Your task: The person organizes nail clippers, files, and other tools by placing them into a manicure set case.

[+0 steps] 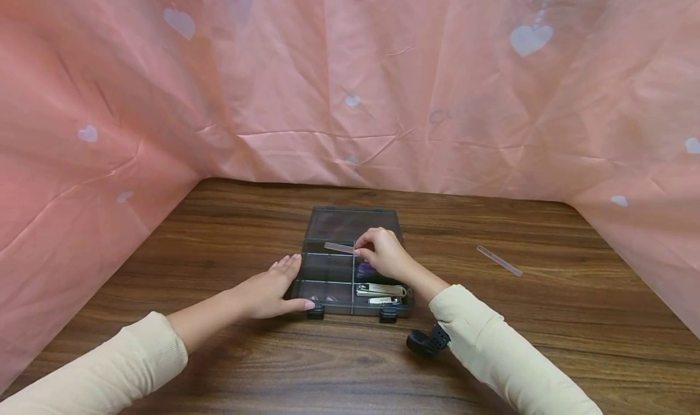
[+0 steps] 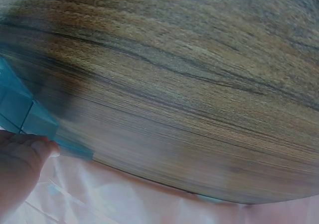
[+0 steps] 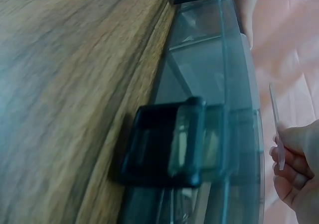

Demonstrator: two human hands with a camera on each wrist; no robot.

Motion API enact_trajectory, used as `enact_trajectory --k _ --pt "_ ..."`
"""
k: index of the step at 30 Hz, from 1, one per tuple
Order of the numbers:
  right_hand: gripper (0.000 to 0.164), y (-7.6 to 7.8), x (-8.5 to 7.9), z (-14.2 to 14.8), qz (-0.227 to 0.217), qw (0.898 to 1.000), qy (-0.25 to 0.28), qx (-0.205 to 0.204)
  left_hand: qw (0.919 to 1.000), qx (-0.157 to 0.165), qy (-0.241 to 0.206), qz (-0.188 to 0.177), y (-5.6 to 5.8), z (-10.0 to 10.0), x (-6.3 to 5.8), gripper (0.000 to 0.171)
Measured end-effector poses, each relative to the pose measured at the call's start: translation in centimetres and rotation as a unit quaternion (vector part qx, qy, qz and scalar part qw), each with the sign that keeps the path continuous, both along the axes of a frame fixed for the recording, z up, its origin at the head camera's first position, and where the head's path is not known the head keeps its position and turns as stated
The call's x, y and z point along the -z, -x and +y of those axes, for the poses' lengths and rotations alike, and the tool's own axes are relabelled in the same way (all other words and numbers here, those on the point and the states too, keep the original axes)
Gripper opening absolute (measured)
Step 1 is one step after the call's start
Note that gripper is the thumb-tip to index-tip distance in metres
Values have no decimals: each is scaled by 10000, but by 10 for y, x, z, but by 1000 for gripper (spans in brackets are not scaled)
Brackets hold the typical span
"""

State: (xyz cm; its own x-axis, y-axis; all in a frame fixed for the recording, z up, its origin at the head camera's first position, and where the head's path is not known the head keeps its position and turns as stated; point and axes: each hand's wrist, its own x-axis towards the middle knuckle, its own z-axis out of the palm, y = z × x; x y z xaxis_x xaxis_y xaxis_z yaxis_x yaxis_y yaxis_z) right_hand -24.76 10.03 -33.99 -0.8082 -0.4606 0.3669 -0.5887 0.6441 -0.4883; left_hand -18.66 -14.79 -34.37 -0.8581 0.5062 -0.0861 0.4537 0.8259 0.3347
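Observation:
A dark translucent compartment box [image 1: 333, 310] lies on the table with its lid [image 1: 352, 223] folded back. My right hand [image 1: 383, 254] pinches one end of a thin clear plastic strip [image 1: 339, 247] over the rear compartments. That strip [image 3: 275, 109] stands up from the fingers in the right wrist view. Along the box's left side, my left hand [image 1: 273, 290] rests with straight fingers, thumb by the front left latch [image 1: 315, 311]. Two nail clippers [image 1: 379, 290] lie in the front right compartment. Behind them sits a purple item [image 1: 365, 270], partly hidden by the right hand.
A second clear plastic strip [image 1: 499, 261] lies on the wooden table [image 1: 246, 366] to the right. Another latch [image 1: 388, 314] projects from the box's front. Pink cloth [image 1: 350, 68] with white hearts hangs around the back and sides. The right wrist wears a black strap [image 1: 437, 337].

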Motion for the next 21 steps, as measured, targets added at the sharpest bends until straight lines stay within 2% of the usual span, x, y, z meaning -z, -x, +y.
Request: enact_trajectory --k 12,21 --pt "8 7 -3 -24 -62 9986 -487 -181 10000 -13 34 13 2 0 -1 95" --pt "8 10 -2 -35 -153 9951 -928 321 10000 -11 5 22 1 -1 1 95"
